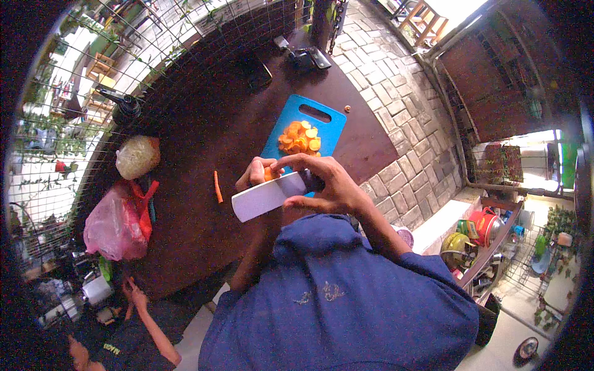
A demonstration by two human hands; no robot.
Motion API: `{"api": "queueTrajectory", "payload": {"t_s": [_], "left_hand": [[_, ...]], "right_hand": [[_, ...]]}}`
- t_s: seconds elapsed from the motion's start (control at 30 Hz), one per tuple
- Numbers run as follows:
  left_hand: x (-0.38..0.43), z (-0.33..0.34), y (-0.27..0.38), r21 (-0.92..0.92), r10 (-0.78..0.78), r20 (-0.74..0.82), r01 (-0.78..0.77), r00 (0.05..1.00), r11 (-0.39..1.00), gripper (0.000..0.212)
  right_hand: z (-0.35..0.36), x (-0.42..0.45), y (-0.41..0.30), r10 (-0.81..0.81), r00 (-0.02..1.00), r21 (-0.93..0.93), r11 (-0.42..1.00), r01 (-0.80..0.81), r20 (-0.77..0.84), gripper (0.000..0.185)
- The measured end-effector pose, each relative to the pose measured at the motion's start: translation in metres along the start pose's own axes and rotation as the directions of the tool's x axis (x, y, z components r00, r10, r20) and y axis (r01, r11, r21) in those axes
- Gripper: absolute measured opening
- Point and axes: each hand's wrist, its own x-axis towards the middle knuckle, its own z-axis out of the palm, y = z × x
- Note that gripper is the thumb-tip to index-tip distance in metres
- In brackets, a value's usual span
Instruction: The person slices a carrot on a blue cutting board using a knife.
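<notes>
My right hand is closed around the dark handle of a wide-bladed kitchen knife, whose blade points left and lies close in front of my body. Fingers of my left hand grip a piece of carrot just beyond the blade. Past both hands a blue cutting board with a handle slot rests on the dark table, its near part covered by my hands. Sliced carrot is heaped on the middle of it. A thin orange carrot strip lies on the table to the left.
At the table's left stand a pink plastic bag and a clear bag of pale contents. A phone-like dark object and a black clamp-like item lie at the far end. Another person's hands are at lower left.
</notes>
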Motion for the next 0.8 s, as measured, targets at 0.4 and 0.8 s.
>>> {"api": "queueTrajectory", "payload": {"t_s": [0.4, 0.8], "left_hand": [[0.002, -0.001, -0.005, -0.144, -0.102, 0.063, 0.111, 0.993, 0.983, 0.048], [0.007, -0.002, -0.016, -0.195, -0.07, 0.129, 0.094, 0.989, 0.976, 0.046]], "right_hand": [[-0.012, 0.003, -0.01, 0.163, 0.977, 0.022, 0.986, -0.168, 0.134, 0.055], [-0.015, 0.004, -0.016, 0.218, 0.97, -0.113, 0.972, -0.205, 0.112, 0.057]]}}
